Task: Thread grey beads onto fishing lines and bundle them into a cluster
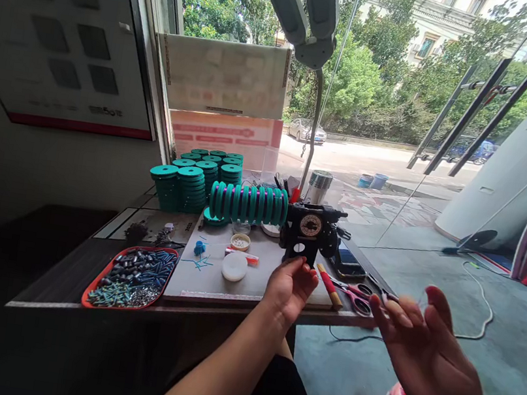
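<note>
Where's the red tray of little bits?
In the head view, the red tray sits front left on the table, beside the pale board and nearer than the stacked green spools.

Silver car (306,131) (outdoors) — leafy trees (354,82), blue buckets (379,182), pale building (448,22)

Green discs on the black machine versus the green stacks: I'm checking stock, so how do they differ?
The row of discs runs sideways, while the green stacks stand upright. The row juts from the black machine; the stacks rest beyond the red tray. There is one row, but several stacks. Both are green and round.
</note>
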`<state>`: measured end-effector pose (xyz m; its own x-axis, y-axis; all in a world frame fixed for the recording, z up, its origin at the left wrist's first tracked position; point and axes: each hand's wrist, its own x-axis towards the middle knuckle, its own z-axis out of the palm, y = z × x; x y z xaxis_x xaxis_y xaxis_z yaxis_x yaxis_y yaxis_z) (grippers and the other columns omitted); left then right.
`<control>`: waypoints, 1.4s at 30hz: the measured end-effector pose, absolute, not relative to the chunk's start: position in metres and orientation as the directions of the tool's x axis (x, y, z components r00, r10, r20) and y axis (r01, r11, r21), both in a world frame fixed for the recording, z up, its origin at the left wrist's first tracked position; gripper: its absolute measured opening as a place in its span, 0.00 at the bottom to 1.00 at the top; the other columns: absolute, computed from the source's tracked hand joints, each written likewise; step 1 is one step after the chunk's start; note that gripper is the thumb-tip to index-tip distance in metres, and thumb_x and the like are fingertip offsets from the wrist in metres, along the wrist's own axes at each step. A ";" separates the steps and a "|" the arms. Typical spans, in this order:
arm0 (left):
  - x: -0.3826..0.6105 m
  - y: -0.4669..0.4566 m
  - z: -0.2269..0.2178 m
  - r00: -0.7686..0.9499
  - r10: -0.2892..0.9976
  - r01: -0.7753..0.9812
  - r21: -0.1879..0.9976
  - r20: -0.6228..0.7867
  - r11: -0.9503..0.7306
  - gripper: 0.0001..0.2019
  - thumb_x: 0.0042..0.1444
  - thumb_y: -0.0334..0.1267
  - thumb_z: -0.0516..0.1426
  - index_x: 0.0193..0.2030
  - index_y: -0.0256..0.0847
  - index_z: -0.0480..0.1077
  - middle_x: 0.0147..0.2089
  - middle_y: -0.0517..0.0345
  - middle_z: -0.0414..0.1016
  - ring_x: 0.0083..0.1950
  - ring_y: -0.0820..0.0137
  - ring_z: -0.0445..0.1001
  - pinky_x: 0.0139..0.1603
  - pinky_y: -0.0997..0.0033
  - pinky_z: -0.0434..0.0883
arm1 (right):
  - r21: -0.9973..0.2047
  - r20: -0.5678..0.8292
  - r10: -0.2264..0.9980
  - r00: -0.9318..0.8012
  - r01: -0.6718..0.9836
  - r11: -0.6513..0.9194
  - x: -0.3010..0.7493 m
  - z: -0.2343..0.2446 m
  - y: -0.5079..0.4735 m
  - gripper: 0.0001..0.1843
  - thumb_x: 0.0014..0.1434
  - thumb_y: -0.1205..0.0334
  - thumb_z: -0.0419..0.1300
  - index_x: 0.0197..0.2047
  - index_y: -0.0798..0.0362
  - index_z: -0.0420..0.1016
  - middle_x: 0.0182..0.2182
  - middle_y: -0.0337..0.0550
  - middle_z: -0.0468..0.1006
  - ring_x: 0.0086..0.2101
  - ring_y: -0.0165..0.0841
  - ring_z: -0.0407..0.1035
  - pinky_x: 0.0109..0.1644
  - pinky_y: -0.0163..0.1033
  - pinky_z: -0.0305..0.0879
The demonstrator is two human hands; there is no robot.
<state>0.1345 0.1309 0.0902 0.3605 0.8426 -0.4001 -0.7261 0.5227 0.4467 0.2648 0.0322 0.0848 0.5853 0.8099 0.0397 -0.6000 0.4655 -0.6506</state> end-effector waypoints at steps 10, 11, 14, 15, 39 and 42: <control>0.136 0.129 0.078 0.163 0.965 -0.607 0.750 -0.207 0.263 0.05 0.50 0.27 0.57 0.25 0.36 0.67 0.17 0.66 0.64 0.21 0.74 0.72 0.30 0.72 0.73 | -0.923 0.281 0.869 0.407 -0.132 0.361 0.251 0.093 0.066 0.15 0.48 0.54 0.63 0.37 0.48 0.63 0.21 0.29 0.61 0.21 0.24 0.56 0.25 0.30 0.57; 0.137 0.130 0.075 0.151 0.972 -0.574 0.785 -0.180 0.234 0.04 0.50 0.27 0.56 0.26 0.36 0.68 0.17 0.66 0.63 0.21 0.74 0.72 0.30 0.72 0.73 | -0.933 0.297 0.874 0.384 -0.077 0.351 0.249 0.093 0.072 0.15 0.49 0.54 0.61 0.37 0.48 0.62 0.21 0.29 0.61 0.20 0.24 0.55 0.23 0.30 0.54; 0.138 0.132 0.067 0.104 0.992 -0.449 0.887 -0.069 0.108 0.03 0.49 0.28 0.57 0.27 0.37 0.68 0.19 0.65 0.66 0.21 0.73 0.71 0.28 0.71 0.71 | -0.937 0.348 0.887 0.303 0.115 0.329 0.244 0.095 0.092 0.13 0.51 0.56 0.58 0.38 0.49 0.61 0.20 0.29 0.60 0.20 0.25 0.54 0.23 0.32 0.51; 0.137 0.133 0.064 0.087 0.996 -0.401 0.915 -0.022 0.055 0.03 0.48 0.28 0.57 0.27 0.37 0.68 0.20 0.64 0.67 0.21 0.74 0.70 0.27 0.72 0.70 | -0.928 0.365 0.889 0.277 0.183 0.324 0.243 0.096 0.100 0.11 0.51 0.57 0.57 0.37 0.49 0.61 0.20 0.29 0.60 0.21 0.26 0.54 0.24 0.32 0.51; 0.136 0.134 0.059 -0.016 0.961 -0.182 0.944 0.277 -0.275 0.08 0.47 0.27 0.58 0.22 0.43 0.72 0.21 0.61 0.72 0.26 0.69 0.69 0.31 0.74 0.64 | -0.427 0.304 0.953 -0.005 0.893 0.141 0.236 0.106 0.141 0.10 0.63 0.59 0.54 0.42 0.57 0.69 0.35 0.39 0.73 0.32 0.28 0.69 0.37 0.38 0.68; 0.139 0.137 0.060 -0.022 0.986 -0.296 0.941 0.166 -0.165 0.06 0.45 0.28 0.59 0.22 0.41 0.72 0.20 0.63 0.73 0.23 0.72 0.70 0.28 0.74 0.67 | -0.430 0.379 0.925 -0.003 0.885 0.179 0.241 0.104 0.130 0.04 0.60 0.69 0.52 0.37 0.55 0.68 0.28 0.37 0.71 0.29 0.29 0.67 0.33 0.35 0.63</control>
